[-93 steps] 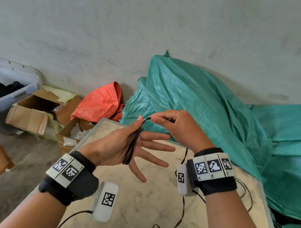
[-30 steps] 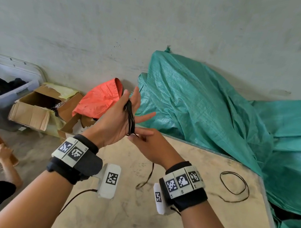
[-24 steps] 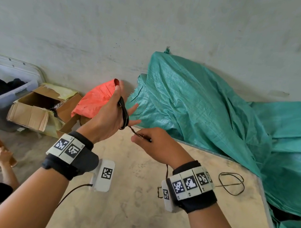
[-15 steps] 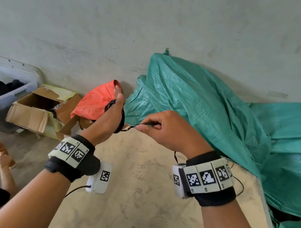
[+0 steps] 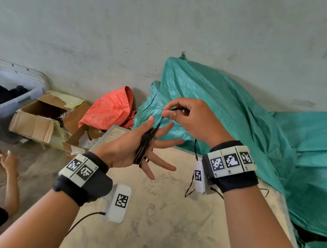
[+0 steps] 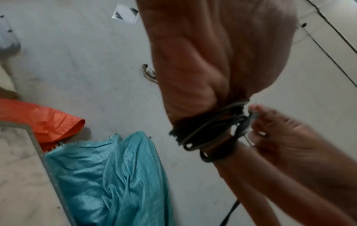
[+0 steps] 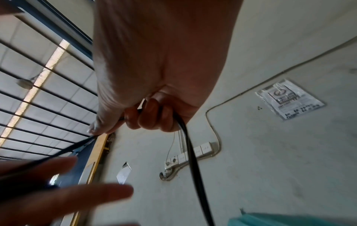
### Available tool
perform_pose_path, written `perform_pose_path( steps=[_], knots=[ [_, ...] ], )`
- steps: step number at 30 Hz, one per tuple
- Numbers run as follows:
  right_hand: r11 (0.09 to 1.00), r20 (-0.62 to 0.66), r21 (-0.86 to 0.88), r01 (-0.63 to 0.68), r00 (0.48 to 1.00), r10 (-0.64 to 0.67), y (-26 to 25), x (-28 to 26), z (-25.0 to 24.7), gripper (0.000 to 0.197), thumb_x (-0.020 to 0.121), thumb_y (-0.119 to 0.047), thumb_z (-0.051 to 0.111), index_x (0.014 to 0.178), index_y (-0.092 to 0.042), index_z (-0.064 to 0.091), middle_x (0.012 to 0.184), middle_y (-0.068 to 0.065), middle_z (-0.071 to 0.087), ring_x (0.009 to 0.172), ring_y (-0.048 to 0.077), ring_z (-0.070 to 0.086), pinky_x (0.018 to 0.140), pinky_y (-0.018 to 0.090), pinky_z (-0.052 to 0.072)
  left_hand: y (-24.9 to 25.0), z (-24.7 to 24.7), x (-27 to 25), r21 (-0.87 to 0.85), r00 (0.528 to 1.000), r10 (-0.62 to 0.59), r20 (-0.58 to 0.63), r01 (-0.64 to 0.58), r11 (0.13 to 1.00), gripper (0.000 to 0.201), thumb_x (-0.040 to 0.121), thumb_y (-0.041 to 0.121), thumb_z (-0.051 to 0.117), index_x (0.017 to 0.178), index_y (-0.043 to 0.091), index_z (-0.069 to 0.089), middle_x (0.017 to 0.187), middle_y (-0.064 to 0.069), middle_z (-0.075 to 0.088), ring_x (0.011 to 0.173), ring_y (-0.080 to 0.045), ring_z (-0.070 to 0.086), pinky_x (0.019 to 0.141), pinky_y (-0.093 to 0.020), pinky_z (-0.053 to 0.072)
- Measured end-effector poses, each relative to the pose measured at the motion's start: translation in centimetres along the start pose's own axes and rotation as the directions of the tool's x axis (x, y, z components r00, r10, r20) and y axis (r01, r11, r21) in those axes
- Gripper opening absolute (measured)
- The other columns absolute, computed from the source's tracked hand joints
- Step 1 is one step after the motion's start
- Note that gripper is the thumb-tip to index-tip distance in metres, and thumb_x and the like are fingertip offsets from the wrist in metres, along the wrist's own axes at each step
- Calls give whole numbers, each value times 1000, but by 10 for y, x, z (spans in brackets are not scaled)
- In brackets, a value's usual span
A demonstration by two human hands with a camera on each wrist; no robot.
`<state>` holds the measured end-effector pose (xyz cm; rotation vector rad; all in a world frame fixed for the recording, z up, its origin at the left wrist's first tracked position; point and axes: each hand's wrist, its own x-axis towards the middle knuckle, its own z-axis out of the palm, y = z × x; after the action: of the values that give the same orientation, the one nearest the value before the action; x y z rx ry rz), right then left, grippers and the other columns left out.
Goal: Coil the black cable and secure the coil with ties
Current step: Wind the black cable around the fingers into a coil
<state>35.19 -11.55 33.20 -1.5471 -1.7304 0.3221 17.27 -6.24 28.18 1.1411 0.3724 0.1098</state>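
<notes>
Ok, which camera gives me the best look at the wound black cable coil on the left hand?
The left wrist view: the wound black cable coil fills the frame centre, individual turns visible around the left hand. The head view shows it only as a small dark bundle across the palm. The right wrist view shows just a blurred strand beside the right hand.

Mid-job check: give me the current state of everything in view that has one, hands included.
black cable: partly coiled round the left hand's spread fingers, free end trailing onto the table.
left hand: fingers straight, spread, carrying the coil.
right hand: pinches the cable strand just above the coil.
cardboard box: open, flaps torn.
plastic bin: open, dark contents.
ties: none visible.
</notes>
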Motion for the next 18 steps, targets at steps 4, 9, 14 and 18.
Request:
perform_pose_path(
  steps=[4,9,14,18],
  knots=[
    [980,-4,172,-102,995,104,19,-3,12,13,86,-31,69,90,-19,73,75,-5,69,61,0,57,63,14,43,4,1,-5,-63,988,-25,154,35,997,67,86,71,18,138,40,45,143,-1,52,107,-39,65,51,-47,58],
    [954,36,222,-200,980,197,43,-12,38,11,91,-19,63,92,-15,72,78,-15,69,70,-9,62,69,8,45,4,-1,-8,-125,958,7,286,30,992,69,87,67,22,140,30,45,141,-7,53,108,-39,65,53,-47,60],
    [958,190,177,-224,963,190,43,-26,78,20,97,-17,52,105,-12,69,106,4,68,81,-1,56,77,9,47,5,-1,0,-350,959,230,166,-161,923,65,92,60,27,145,24,38,146,-8,48,113,-40,62,58,-48,61],
    [973,227,109,-202,958,174,28,-42,90,21,95,-30,55,86,-24,73,70,-3,65,60,9,57,61,19,42,8,0,6,-352,914,351,-201,-402,845,62,95,58,22,149,29,26,148,0,46,117,-38,60,70,-55,57]
  ],
)
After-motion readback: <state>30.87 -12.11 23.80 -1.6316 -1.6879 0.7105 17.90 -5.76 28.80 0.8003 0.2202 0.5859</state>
